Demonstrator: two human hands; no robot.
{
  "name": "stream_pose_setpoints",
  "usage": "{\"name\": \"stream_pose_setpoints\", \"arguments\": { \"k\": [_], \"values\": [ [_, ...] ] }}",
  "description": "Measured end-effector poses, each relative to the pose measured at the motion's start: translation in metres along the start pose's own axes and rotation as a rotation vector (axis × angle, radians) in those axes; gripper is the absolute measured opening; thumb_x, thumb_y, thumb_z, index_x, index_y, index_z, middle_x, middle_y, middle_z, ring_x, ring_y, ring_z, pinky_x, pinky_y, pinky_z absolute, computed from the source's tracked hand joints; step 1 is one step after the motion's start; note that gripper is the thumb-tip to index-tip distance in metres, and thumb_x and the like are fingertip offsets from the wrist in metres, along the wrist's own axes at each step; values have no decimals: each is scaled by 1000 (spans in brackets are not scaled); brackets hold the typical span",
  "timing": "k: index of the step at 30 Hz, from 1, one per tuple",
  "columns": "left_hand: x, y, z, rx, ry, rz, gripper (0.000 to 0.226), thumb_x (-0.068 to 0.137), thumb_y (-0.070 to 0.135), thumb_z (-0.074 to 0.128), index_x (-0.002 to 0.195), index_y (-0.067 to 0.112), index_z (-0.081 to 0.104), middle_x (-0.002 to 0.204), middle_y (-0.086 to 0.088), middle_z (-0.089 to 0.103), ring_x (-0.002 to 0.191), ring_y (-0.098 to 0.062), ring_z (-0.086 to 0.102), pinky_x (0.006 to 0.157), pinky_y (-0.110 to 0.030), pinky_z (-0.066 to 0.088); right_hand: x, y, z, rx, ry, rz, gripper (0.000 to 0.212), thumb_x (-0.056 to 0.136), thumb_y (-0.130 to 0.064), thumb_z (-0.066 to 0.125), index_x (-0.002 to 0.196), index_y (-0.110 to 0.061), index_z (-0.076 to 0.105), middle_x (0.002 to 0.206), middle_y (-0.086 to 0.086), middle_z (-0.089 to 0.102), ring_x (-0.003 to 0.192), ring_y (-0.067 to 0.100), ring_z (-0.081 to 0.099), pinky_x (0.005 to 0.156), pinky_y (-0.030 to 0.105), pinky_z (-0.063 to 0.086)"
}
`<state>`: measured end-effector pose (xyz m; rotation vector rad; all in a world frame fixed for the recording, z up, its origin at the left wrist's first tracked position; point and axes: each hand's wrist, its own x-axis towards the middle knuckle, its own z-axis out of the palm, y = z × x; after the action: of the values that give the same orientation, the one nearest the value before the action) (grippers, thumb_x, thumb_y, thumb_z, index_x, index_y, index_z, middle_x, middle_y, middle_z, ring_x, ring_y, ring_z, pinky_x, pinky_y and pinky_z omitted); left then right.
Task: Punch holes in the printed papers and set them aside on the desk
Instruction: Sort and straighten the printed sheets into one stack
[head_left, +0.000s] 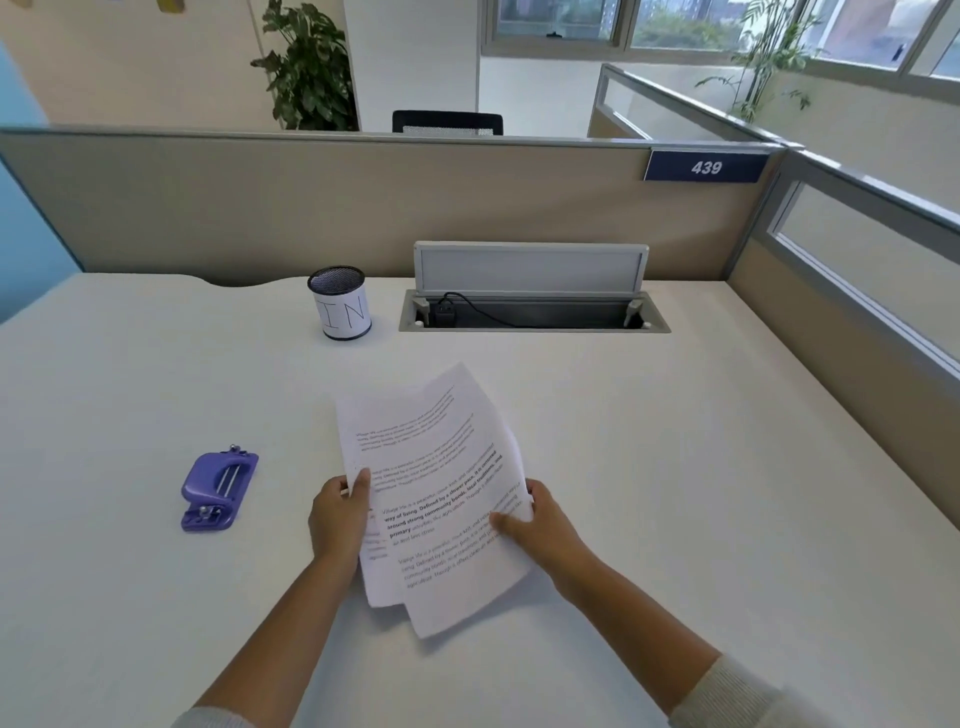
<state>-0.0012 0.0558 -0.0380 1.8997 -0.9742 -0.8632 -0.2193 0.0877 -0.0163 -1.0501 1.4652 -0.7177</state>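
Observation:
A loose sheaf of printed papers (434, 483) is held above the middle of the white desk (675, 467), its sheets fanned and uneven. My left hand (337, 519) grips the sheaf's left edge, thumb on top. My right hand (540, 525) grips the right edge, thumb pressed on the top page. A purple hole punch (218, 491) lies on the desk to the left of my left hand, apart from the papers.
A mesh pen cup (340, 304) labelled "IN" stands at the back centre. Behind it to the right, an open cable tray (535, 312) with a raised lid is set into the desk. Partition walls (363, 208) close off the back and right.

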Motion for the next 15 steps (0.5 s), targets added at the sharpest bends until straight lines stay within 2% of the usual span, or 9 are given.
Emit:
{"name": "stream_pose_setpoints", "arguments": {
  "k": [4,8,11,15],
  "values": [
    [-1,-2,0,-24,-11,19,16,88,23,57,88,7,58,90,-13,66,77,-31,62,68,-38,50,-3,3,0,-96,23,-35,54,82,-32,67,125,-23,35,125,4,57,101,22,63,84,33,55],
    [-13,2,4,-96,51,116,13,89,23,55,86,11,57,79,-6,64,78,-34,63,69,-42,52,-2,3,-11,-392,229,-193,68,83,-42,62,137,-16,31,133,3,48,121,22,46,99,34,42],
    [-28,11,7,-199,-3,231,9,90,21,54,82,17,57,79,-5,65,74,-29,64,65,-38,53,0,0,-27,-459,318,-233,63,88,-39,57,140,-16,30,133,2,47,126,23,39,104,37,35],
    [-39,35,10,-326,-96,336,12,92,18,51,82,22,57,80,0,65,67,-9,62,58,-21,53,7,-7,-48,-254,282,-122,47,97,-23,41,141,-16,28,129,7,55,115,24,54,94,32,42]
  ]
}}
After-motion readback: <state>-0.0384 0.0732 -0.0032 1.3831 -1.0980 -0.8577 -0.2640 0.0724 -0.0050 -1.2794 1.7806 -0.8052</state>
